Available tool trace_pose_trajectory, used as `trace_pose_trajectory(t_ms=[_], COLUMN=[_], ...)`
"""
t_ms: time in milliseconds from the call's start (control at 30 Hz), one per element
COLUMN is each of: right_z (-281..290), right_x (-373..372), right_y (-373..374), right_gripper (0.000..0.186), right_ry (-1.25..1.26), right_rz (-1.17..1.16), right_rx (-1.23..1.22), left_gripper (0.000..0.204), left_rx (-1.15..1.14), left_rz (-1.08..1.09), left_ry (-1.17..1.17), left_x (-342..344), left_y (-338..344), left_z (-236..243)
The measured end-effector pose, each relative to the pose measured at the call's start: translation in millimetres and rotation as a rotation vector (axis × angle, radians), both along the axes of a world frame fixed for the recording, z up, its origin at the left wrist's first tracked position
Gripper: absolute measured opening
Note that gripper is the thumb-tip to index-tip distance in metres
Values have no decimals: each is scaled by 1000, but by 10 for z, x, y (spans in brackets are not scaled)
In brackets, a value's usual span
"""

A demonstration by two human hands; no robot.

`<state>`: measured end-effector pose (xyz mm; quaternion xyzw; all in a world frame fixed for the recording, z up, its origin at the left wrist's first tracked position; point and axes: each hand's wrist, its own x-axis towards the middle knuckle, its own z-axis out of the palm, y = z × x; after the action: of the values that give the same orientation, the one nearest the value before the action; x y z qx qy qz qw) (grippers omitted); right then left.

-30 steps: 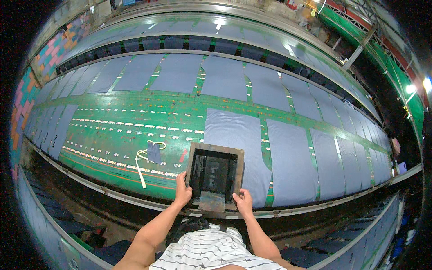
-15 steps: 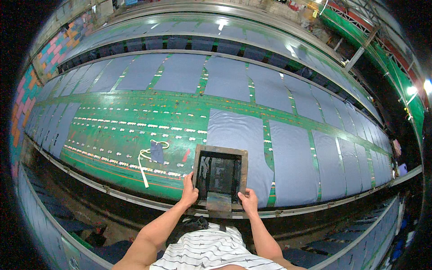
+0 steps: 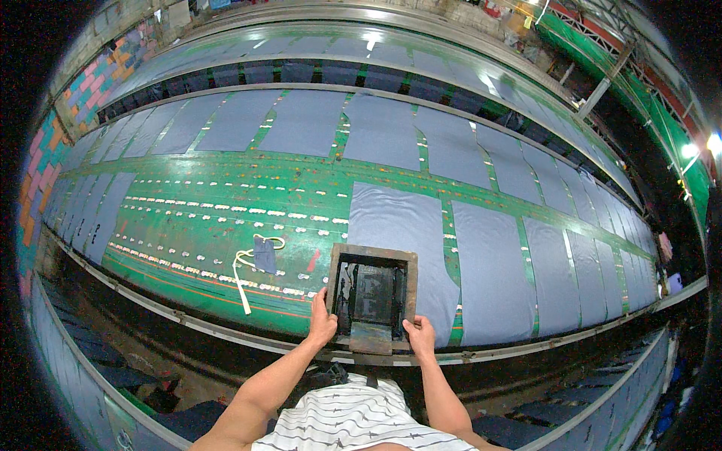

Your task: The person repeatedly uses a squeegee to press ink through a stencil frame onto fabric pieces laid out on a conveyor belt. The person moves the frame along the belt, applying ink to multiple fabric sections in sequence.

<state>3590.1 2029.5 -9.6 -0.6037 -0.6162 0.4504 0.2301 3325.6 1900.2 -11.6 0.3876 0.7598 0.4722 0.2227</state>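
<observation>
My left hand grips the left side of a dark rectangular printing screen frame, and my right hand holds its lower right side. Dark wet ink and faint pale shapes show inside it, with a flat greyish board at its near end. The frame sits at the table's front, over the lower left part of a blue-grey fabric panel. Left of it, a small fabric piece with cream straps lies on the green tabletop. Whatever is under the frame is hidden.
Rows of fabric panels cover the long table to both sides. A metal rail runs along its front edge. Parallel tables stand beyond and behind me. A painted brick wall is at left, a metal post at back right.
The frame and both hands have shifted slightly right, a little more than the whole view has shifted. Both hands still hold the frame, and the fabric panels lie as before.
</observation>
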Motion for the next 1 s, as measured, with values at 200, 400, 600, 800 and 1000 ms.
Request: trace_pose_trajectory(t_ms=[200,400,600,800,1000], right_z=[-45,101,-8,67,179], right_x=[34,23,79,86,27], right_y=[3,5,22,36,9], right_gripper=[34,39,56,56,43], right_ry=[30,-61,40,-13,-32], right_rz=[5,66,63,95,93], right_rx=[-18,-3,-64,-55,-33], left_gripper=[79,80,78,77,75], left_rx=[-10,20,10,14,23], left_rz=[12,2,8,26,40], left_ry=[-13,-12,-36,-32,-26], left_x=[24,-8,3,2,9], left_y=[13,-1,-10,1,-14], left_z=[21,-38,-45,-11,-7])
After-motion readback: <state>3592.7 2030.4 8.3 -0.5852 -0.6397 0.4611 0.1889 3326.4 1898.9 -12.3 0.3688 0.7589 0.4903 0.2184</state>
